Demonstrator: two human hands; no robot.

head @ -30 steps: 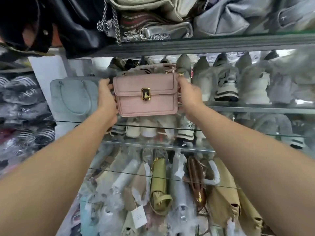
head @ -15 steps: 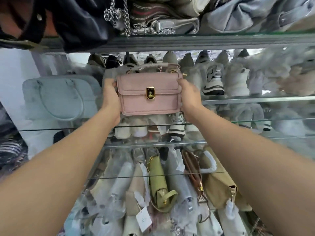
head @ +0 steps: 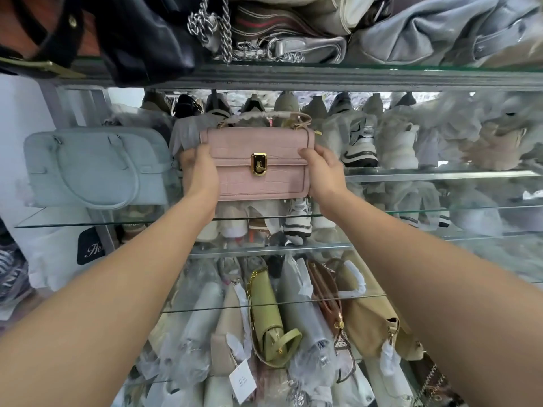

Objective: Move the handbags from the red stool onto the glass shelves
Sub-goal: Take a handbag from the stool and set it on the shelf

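A pink croc-textured handbag [head: 261, 148] with a gold clasp and a paper-wrapped top handle stands upright at the middle glass shelf [head: 411, 212]. My left hand [head: 199, 168] grips its left end and my right hand [head: 323, 168] grips its right end. The bag's bottom edge sits at about the level of the shelf's front edge; whether it rests on the glass I cannot tell. A pale blue handbag [head: 94, 165] stands on the same shelf, just left of my left hand. The red stool is out of view.
Wrapped sneakers [head: 361, 142] fill the shelves behind and right of the pink bag. The top shelf [head: 323, 77] holds black, striped and grey bags with chains. Lower shelves hold an olive bag [head: 267, 315], a tan bag [head: 370, 315] and plastic-wrapped bags.
The view has shifted left and closer to the shelf. Both hands have kept hold of the pink bag's ends, and it now sits a little lower, beside the pale blue bag.
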